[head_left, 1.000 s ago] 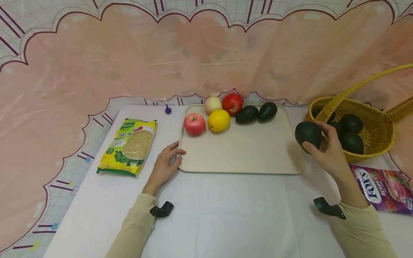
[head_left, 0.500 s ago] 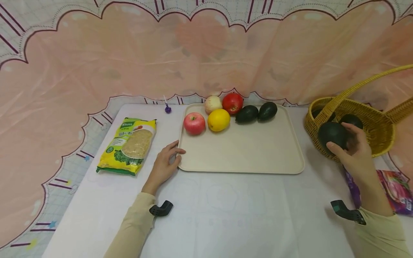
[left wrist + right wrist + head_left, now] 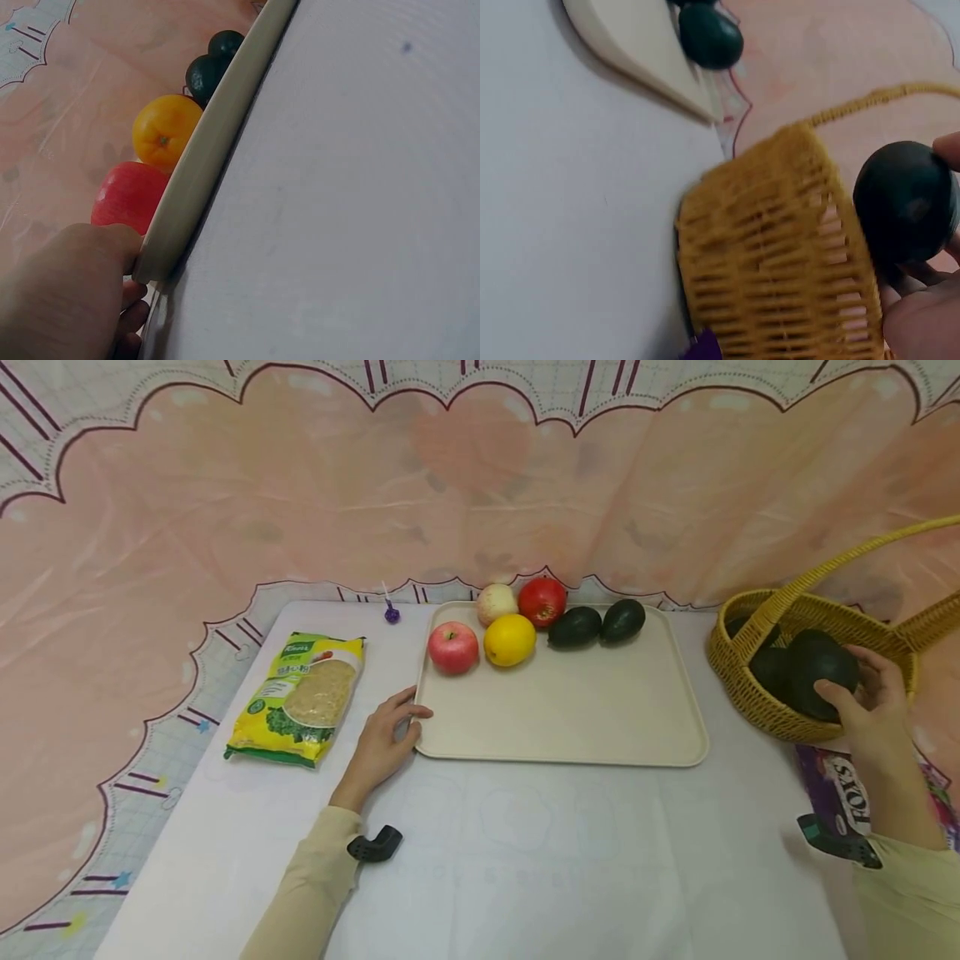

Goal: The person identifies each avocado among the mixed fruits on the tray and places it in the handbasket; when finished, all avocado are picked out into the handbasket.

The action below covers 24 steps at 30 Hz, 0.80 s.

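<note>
Dark green avocado [image 3: 821,673] sits in my right hand [image 3: 873,697], thumb on its near side and fingers behind. It is over the yellow wicker basket [image 3: 738,681], inside its rim outline; whether it touches the other avocados there is unclear. In the right wrist view, the same avocado [image 3: 906,202] shows beside the basket wall. My left hand [image 3: 381,745] holds the left edge of the beige tray [image 3: 562,718]. On the tray lie a red apple [image 3: 453,648], a yellow citrus fruit [image 3: 510,640], a pomegranate [image 3: 542,602], a pale round fruit [image 3: 496,604] and two avocados [image 3: 622,622].
A yellow Knorr bag [image 3: 300,700] lies left of the tray. Behind it is a small purple lollipop [image 3: 392,612]. The purple Foxs pouch [image 3: 832,785] lies below the basket, partly behind my right forearm. The tall basket handle [image 3: 840,564] arches up at the right.
My right hand has carried the avocado rightward from beside the tray to over the basket. My left hand and the tray stay where they were.
</note>
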Available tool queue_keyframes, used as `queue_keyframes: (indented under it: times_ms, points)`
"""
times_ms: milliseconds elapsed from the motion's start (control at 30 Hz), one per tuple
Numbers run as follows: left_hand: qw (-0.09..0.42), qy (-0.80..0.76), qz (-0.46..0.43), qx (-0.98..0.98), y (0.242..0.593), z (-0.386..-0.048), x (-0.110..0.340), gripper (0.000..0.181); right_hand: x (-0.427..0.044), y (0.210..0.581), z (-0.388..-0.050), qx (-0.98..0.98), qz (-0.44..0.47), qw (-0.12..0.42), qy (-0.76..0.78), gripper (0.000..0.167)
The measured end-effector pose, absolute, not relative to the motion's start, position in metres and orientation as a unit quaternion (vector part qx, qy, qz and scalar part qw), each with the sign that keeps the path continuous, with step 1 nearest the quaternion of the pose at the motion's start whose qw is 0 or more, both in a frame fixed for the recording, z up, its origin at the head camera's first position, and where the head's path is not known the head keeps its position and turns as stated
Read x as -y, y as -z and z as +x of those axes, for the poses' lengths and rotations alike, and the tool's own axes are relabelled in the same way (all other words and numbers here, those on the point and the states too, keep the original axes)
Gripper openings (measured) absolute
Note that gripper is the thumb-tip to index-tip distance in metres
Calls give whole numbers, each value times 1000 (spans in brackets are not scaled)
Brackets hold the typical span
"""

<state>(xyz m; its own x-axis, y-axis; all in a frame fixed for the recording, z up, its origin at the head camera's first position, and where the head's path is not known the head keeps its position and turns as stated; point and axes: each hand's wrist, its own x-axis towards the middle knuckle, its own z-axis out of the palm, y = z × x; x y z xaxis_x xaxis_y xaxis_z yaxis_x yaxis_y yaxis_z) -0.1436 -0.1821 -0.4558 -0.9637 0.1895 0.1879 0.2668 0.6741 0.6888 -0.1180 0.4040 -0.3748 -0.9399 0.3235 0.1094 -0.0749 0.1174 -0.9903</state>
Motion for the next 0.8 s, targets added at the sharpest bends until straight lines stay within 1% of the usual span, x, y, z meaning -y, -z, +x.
queue_keyframes:
  times_ms: [67,133,300,467,533,667,800]
  points:
    - [50,382,-125,914,456,-144,182,22,-417,380,-125,765,-118,155,-614,58]
    - [51,380,-124,915,455,-144,182,22,-434,390,-134,796,-142,147,-569,60]
    - [46,382,-125,914,455,-144,181,22,-479,415,-152,836,-157,126,-510,66]
    - [44,381,-124,915,456,-144,181,22,-501,427,-164,847,-164,113,-493,70]
    - [44,381,-122,915,455,-143,181,22,-503,426,-166,853,-167,111,-483,71]
    - [45,383,-121,915,456,-143,181,21,-478,400,-153,868,-177,92,-455,70]
    - [47,384,-124,914,457,-143,182,21,-474,389,-146,882,-189,82,-425,68]
